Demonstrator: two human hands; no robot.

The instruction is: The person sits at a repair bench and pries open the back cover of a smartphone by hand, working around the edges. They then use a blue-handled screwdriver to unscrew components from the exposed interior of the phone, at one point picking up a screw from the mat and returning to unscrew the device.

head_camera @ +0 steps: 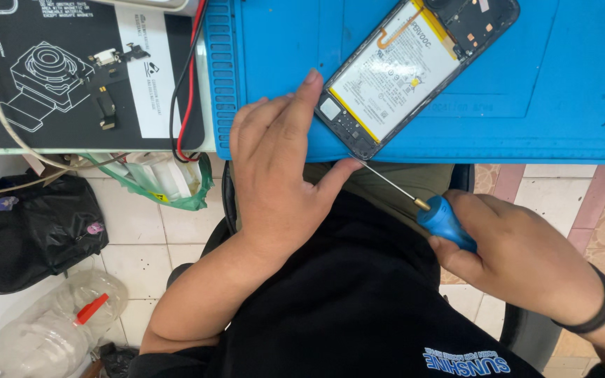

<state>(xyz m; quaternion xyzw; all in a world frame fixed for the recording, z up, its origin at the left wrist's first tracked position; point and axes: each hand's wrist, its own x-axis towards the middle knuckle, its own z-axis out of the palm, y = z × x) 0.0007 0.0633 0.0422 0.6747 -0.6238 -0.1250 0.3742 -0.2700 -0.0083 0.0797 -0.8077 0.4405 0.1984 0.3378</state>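
The left hand (274,168) lies flat and half spread, fingertips on the ribbed blue rubber work mat (561,91), with index finger and thumb bracketing the lower corner of the opened black smartphone (414,66). The phone's flat white and yellow battery is exposed. The phone lies on the mat, its long axis slanting from lower left to upper right. The right hand (519,259) is closed around the blue-handled screwdriver (425,203), whose thin metal shaft points up-left to that corner.
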